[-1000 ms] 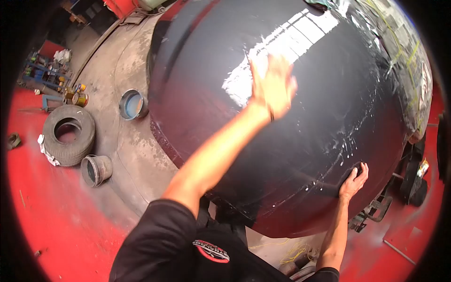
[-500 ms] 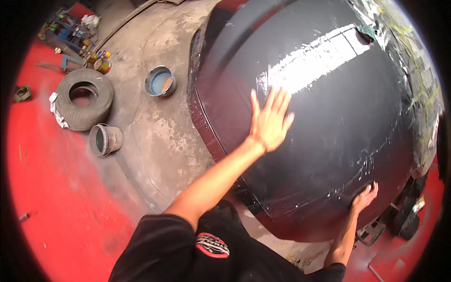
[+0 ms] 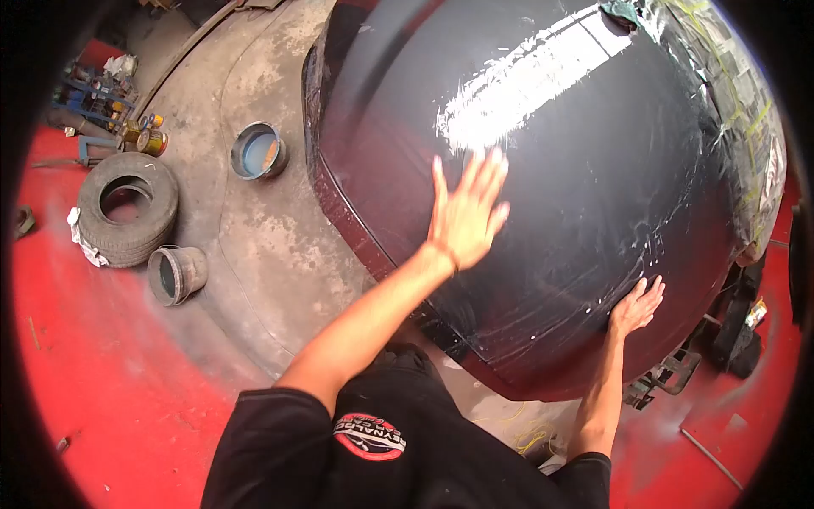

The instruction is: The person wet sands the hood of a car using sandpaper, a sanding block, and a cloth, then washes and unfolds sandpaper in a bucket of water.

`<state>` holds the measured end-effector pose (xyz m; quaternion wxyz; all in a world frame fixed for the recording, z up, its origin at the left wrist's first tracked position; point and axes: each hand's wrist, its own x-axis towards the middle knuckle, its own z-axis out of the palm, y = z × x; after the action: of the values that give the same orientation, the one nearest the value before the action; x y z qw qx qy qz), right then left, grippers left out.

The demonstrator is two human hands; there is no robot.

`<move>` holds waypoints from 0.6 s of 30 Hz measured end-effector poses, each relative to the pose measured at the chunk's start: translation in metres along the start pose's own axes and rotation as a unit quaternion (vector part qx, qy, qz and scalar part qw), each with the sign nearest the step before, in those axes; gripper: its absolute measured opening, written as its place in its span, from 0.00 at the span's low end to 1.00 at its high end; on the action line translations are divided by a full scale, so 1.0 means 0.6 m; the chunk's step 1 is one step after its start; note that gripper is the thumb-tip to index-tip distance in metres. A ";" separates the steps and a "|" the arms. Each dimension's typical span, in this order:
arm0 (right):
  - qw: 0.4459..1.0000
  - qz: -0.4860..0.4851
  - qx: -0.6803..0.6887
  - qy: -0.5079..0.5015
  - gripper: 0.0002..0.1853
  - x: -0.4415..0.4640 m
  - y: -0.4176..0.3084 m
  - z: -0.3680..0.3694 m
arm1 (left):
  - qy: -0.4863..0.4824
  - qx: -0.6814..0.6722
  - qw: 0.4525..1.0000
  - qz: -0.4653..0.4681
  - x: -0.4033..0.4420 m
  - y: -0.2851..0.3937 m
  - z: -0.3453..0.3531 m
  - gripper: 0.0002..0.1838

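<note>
A dark, shiny car hood (image 3: pixel 551 212) takes up the middle and right of the head view, with wet streaks, droplets and a bright light reflection on it. My left hand (image 3: pixel 466 216) is spread palm down over its middle, just below the reflection, fingers apart. Lower right, near the hood's near edge, my right hand (image 3: pixel 636 307) rests on the surface with its fingers stretched out. Nothing shows in either hand. A dark green cloth (image 3: pixel 621 14) lies at the hood's far edge.
Masking plastic (image 3: pixel 738 127) covers the car beyond the hood. Left on the floor stand a bucket of bluish water (image 3: pixel 259 153) with an orange item, a tilted bucket (image 3: pixel 176 276) and a tire (image 3: pixel 127 212). Cans (image 3: pixel 153 140) stand behind. A thin rod (image 3: pixel 712 458) lies at lower right.
The view has shifted, so the hood and floor items sit further left. My right hand has moved up the hood, away from its near edge. My left hand stays below the reflection.
</note>
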<state>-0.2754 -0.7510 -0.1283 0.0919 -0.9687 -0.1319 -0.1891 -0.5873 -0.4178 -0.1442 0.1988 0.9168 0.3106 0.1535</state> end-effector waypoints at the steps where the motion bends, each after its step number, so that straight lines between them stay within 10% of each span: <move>1: 1.000 -0.002 0.001 0.002 0.34 -0.007 0.003 -0.003 | -0.015 -0.048 0.999 0.010 -0.048 0.006 0.002 0.39; 10: 1.000 0.006 0.003 0.004 0.34 -0.006 0.007 -0.004 | 0.107 0.029 0.987 -0.114 0.081 -0.076 -0.023 0.38; 18: 1.000 0.006 0.004 0.004 0.34 -0.003 0.007 0.000 | 0.006 0.013 0.999 -0.044 -0.034 -0.063 -0.031 0.36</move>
<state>-0.2758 -0.7554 -0.1295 0.0970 -0.9685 -0.1263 -0.1915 -0.6295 -0.3986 -0.1487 0.1917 0.9037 0.3541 0.1457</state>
